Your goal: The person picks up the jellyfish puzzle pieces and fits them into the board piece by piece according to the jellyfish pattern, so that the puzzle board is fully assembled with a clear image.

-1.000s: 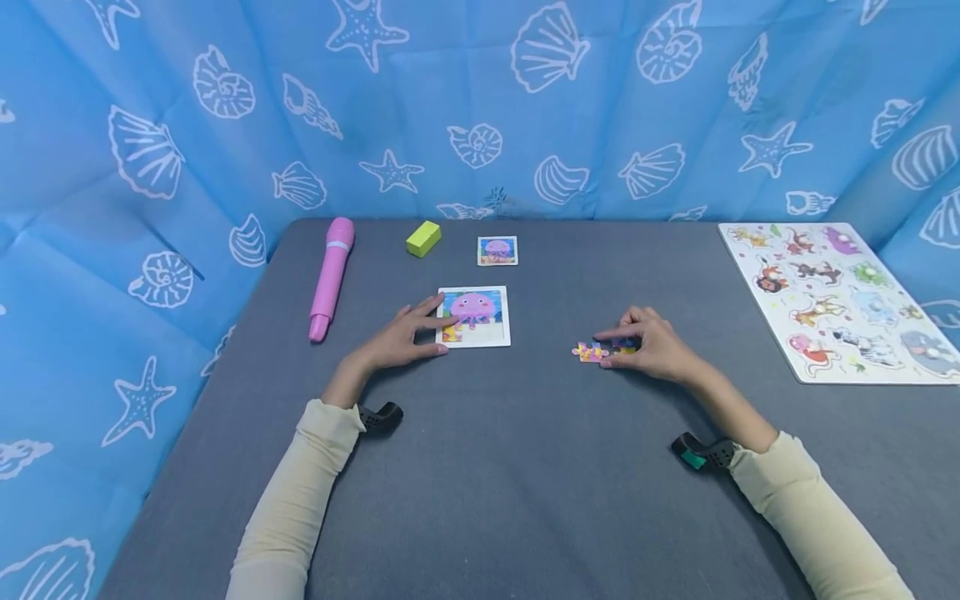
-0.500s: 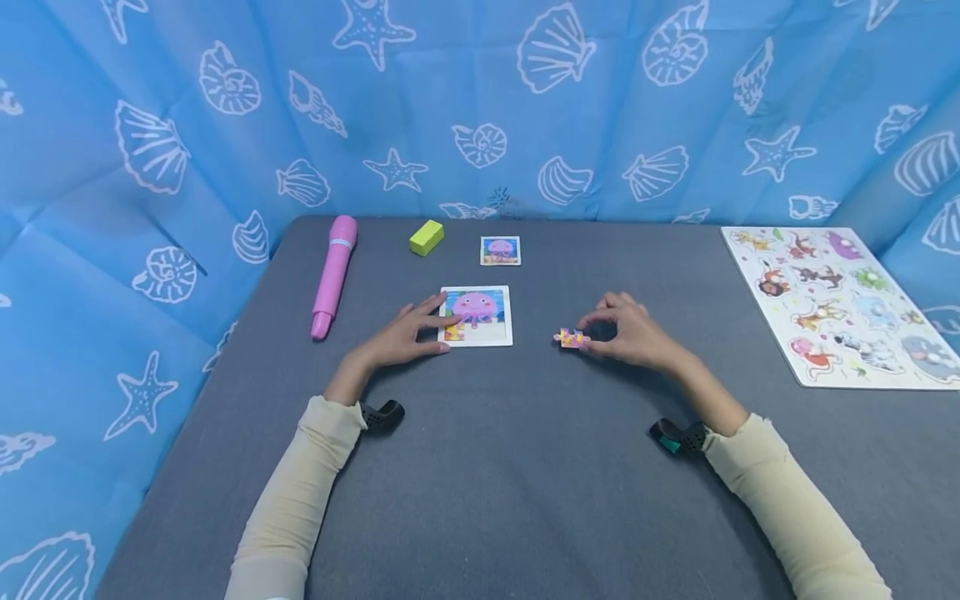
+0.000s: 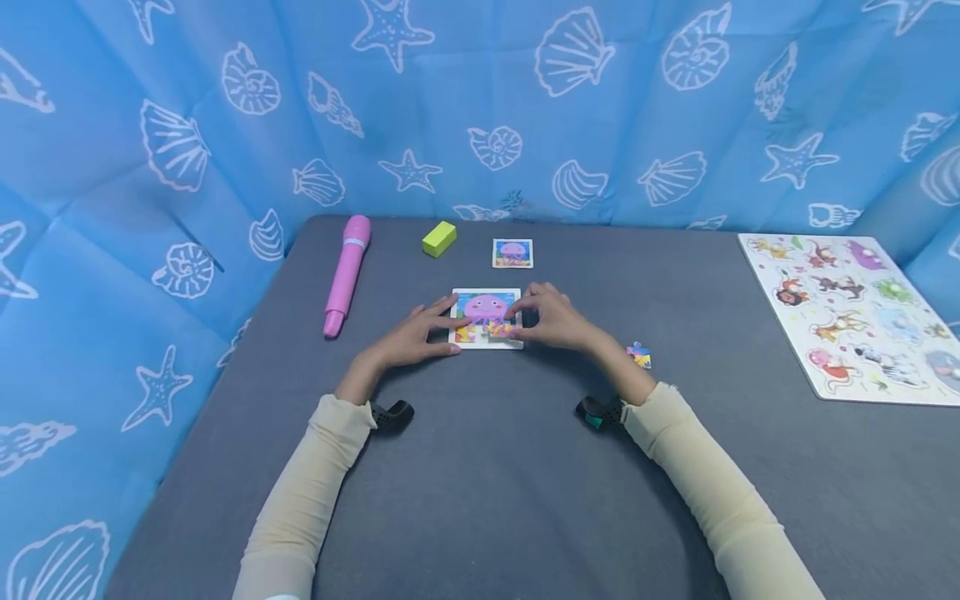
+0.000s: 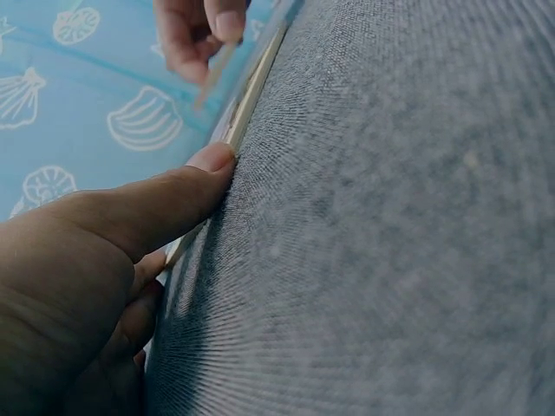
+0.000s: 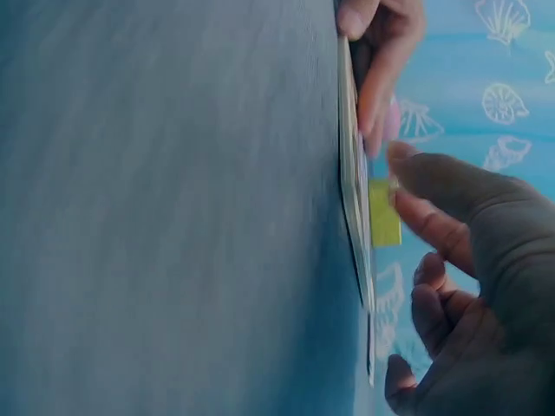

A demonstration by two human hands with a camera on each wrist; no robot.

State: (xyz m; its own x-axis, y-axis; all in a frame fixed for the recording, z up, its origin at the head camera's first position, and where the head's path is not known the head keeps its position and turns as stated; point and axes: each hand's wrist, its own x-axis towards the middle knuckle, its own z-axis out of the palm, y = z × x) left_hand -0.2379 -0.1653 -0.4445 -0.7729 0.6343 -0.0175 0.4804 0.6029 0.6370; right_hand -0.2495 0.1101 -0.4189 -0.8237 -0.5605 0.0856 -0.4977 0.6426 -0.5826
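In the head view, my left hand holds the left side of a white-framed jellyfish jigsaw tray. Its thumb presses the tray's near edge in the left wrist view, and the index finger lies over the picture. My right hand pinches a pink and yellow puzzle piece over the tray's lower right part. The left wrist view has this piece tilted and apart from the tray. Another puzzle piece lies on the cloth beside my right forearm.
Behind the tray lies a small jellyfish picture card, with a yellow-green block to its left. A pink microphone-shaped toy is at the left. An animal puzzle board lies at the right. A blue shell-print curtain hangs behind the table.
My right hand has moved left from the open cloth to the tray, carrying one puzzle piece and leaving another behind. My left hand has stayed at the tray; the head view has shifted slightly.
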